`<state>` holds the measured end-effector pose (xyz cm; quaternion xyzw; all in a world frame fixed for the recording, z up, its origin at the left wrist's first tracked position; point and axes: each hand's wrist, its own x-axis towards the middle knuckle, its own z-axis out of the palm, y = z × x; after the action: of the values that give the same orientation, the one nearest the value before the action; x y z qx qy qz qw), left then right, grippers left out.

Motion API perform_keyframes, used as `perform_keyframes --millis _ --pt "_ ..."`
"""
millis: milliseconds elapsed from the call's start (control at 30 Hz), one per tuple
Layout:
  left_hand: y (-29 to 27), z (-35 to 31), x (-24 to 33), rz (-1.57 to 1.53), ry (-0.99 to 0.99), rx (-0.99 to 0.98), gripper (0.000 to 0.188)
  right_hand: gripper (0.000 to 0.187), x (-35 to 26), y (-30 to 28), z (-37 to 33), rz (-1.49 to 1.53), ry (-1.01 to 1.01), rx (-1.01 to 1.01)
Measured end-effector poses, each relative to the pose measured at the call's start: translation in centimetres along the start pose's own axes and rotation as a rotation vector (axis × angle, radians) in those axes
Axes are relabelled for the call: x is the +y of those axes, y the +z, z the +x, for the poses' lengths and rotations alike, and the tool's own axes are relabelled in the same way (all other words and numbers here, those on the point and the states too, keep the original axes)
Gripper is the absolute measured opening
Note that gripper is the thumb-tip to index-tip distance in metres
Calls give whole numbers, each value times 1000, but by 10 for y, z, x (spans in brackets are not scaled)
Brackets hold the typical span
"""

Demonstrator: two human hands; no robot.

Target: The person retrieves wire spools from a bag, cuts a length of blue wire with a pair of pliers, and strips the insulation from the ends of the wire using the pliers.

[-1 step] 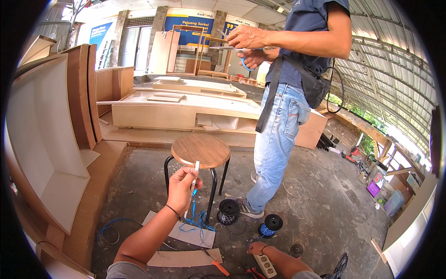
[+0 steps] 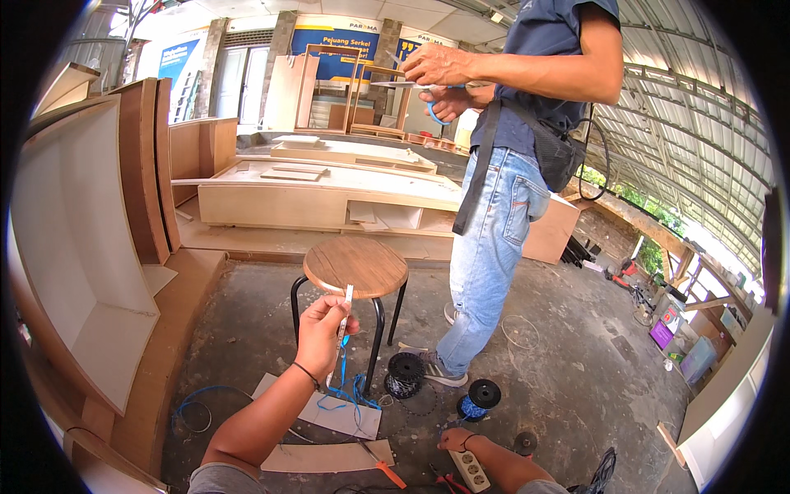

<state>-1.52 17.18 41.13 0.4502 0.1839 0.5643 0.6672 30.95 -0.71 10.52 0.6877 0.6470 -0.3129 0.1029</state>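
Observation:
Pinched upright between the fingers of my left hand (image 2: 323, 323) is a narrow white strip (image 2: 341, 333) with small marks along it. Its lower part hangs beside a tangle of blue ribbon-like strip (image 2: 354, 390) near the stool. My right hand (image 2: 453, 440) is low by the floor, fingers curled; what they hold, if anything, is too small to make out. Close to it are a black spool wound with blue strip (image 2: 476, 403) and a white power strip (image 2: 471, 473). Another black spool (image 2: 404, 375) stands farther left, by a co-worker's shoe.
A round wooden stool (image 2: 355, 265) stands ahead of me. The co-worker (image 2: 502, 198) at right holds blue-handled scissors (image 2: 436, 114). Unfinished cabinets (image 2: 271, 206) line the back and left. Board offcuts (image 2: 325, 458), an orange-handled tool (image 2: 389, 473) and dark cable (image 2: 603, 473) lie on the floor.

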Motion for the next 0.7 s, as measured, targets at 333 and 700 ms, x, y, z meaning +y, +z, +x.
perform_keyframes --millis 333,700 --pt "1 0 2 23 -12 2 7 44 -1 -3 -7 -2 -28 25" --pt "3 -3 9 54 35 7 9 41 -6 -11 -13 10 30 46"
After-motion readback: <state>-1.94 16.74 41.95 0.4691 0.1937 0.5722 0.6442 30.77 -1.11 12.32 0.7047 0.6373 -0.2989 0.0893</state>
